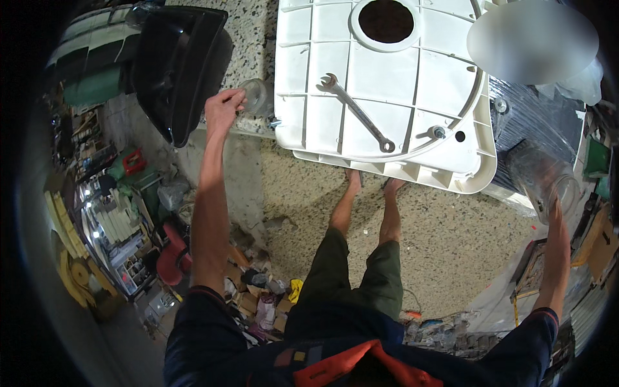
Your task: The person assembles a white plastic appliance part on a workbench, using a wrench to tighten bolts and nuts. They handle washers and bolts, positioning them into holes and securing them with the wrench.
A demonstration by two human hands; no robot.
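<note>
My left hand [224,111] is closed, its fingers curled together beside a small clear jar [256,97] at the left of a white ribbed plastic panel [387,97]. Whatever those fingers may pinch is too small to make out. On the far right, my right hand [549,177] reaches through the mouth of a larger clear jar [525,164] lying tilted; its fingers show only dimly through the wall. A combination wrench [358,113] lies slantwise on the panel. Near the panel's front right corner stands a bolt [438,132], and another bolt [276,122] pokes out at its left edge.
A black plastic housing [177,71] stands at the far left on the speckled ledge [248,39]. Right of the panel is a surface wrapped in dark plastic film [541,122], with a metal washer [501,104] on it. Clutter [264,297] covers the floor at lower left.
</note>
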